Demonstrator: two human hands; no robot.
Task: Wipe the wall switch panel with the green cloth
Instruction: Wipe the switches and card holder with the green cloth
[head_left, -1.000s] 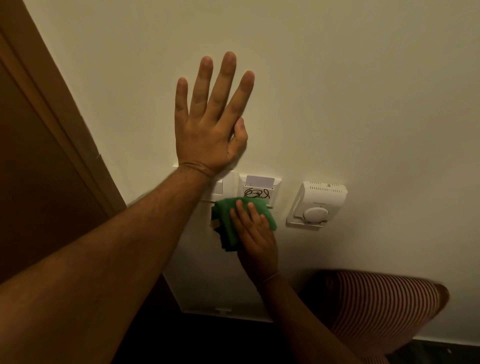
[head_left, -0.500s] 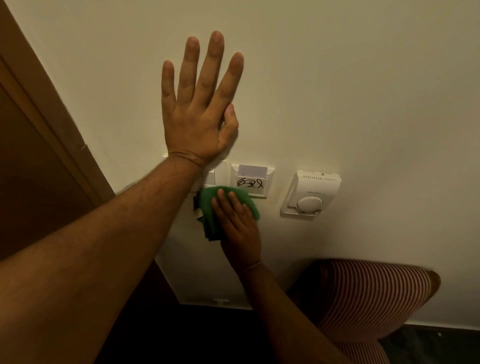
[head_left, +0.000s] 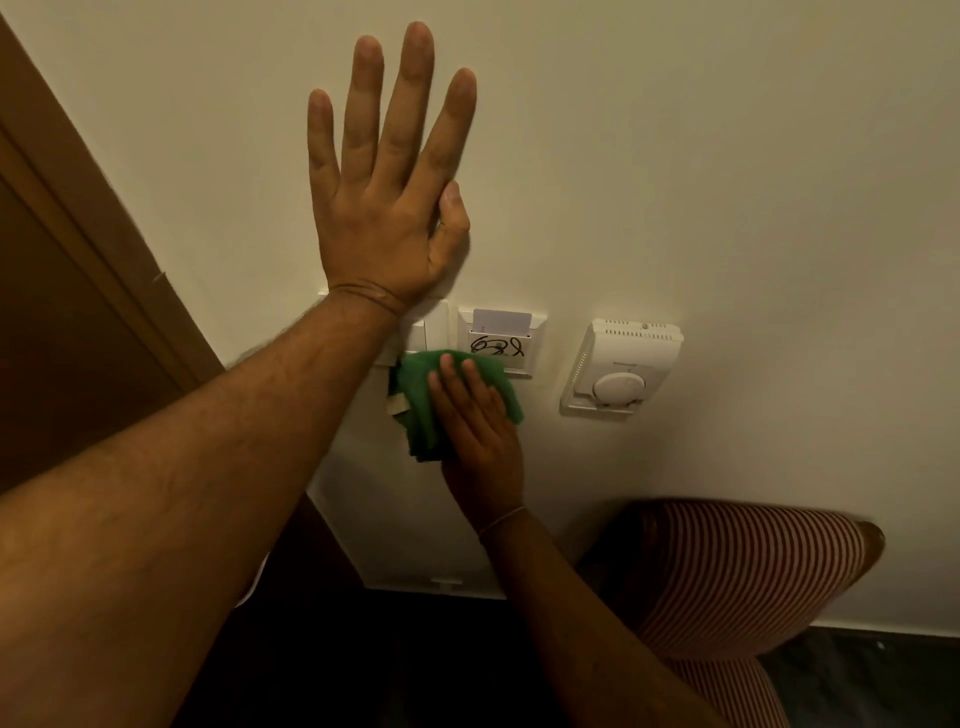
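Observation:
My left hand (head_left: 387, 197) lies flat on the cream wall with its fingers spread, just above the white switch panel (head_left: 431, 332). My left wrist and forearm hide most of that panel. My right hand (head_left: 478, 431) presses the folded green cloth (head_left: 421, 400) against the wall at the panel's lower edge, fingers pointing up. To the right of the switches sits a white key-card holder (head_left: 524, 345) with black scribble and a card in its slot; the cloth overlaps its lower left corner.
A white thermostat with a round dial (head_left: 621, 369) hangs on the wall to the right. A brown wooden door frame (head_left: 98, 244) runs along the left. A red-and-white striped chair (head_left: 737, 582) stands below right, against the wall.
My right hand and the green cloth have shifted a little left and up along the panel's lower edge. My left hand stays flat on the wall. The view has tilted slightly.

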